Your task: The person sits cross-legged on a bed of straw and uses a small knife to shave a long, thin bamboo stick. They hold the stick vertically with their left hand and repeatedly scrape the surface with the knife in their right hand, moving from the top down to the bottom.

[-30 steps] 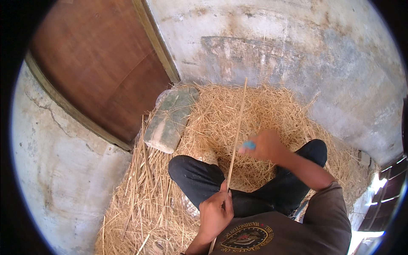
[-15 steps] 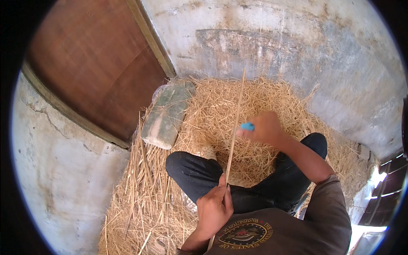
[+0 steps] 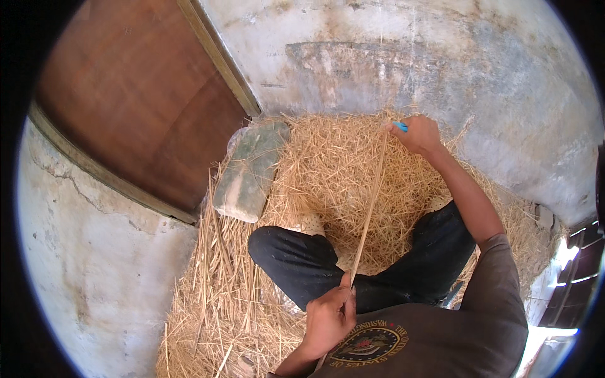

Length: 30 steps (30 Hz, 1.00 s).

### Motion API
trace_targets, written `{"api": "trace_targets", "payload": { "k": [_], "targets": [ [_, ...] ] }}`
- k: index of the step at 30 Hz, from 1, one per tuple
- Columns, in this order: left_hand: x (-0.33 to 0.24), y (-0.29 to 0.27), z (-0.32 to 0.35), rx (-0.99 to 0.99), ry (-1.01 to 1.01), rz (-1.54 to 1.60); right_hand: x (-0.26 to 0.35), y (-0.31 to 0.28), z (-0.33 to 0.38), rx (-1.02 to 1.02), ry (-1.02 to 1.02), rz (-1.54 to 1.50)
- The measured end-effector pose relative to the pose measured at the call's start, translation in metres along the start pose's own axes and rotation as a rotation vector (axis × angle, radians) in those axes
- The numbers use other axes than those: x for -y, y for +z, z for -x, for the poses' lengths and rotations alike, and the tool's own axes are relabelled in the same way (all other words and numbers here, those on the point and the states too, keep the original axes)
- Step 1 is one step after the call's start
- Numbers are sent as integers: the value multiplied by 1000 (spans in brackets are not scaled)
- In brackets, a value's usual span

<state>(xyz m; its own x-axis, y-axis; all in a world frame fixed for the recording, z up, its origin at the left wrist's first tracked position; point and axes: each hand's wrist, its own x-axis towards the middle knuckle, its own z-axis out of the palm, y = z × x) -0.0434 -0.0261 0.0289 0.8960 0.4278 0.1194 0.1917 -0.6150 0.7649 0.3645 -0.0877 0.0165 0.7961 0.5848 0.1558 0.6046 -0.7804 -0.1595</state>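
Note:
A long, thin, pale strip of split wood or bamboo (image 3: 370, 211) slants up and away from my lap. My left hand (image 3: 329, 320) is closed around its lower part, close to my belly, with the thumb along it. Out at the strip's far tip is my right hand (image 3: 419, 134), its fingers wrapped around a small tool with a blue handle (image 3: 401, 126). Whatever blade the tool has is too small or hidden to make out. Thumb and tool seem to touch the strip's end.
Thin shavings (image 3: 340, 157) heap up before my crossed legs (image 3: 296, 258). Longer strips (image 3: 217, 277) lie at the left. A worn grey-green block (image 3: 249, 173) rests beside the brown door (image 3: 138, 94). A stained wall (image 3: 391, 69) stands behind the heap.
My right hand, with the blue-handled tool, has moved away from me along the strip, from its middle to its far tip. The strip now leans more to the right; my left hand has shifted slightly right.

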Motion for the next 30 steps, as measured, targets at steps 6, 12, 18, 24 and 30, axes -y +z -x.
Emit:
{"api": "trace_targets", "payload": {
  "k": [6, 12, 18, 24, 30],
  "targets": [
    [15, 15, 6, -4, -105, 350, -49, 6, -8, -89, 264, -165],
    [29, 16, -33, 84, -425, 867, 69, 16, 151, 49, -439, -343],
    [15, 22, -37, 55, -362, 689, 75, 19, 138, 57, -332, -298],
    [15, 25, -34, -25, -232, 461, 88, 17, 149, 6, -576, -281],
    [12, 10, -37, -8, -353, 256, 98, 29, 129, -81, -526, -301]
  ]
}}
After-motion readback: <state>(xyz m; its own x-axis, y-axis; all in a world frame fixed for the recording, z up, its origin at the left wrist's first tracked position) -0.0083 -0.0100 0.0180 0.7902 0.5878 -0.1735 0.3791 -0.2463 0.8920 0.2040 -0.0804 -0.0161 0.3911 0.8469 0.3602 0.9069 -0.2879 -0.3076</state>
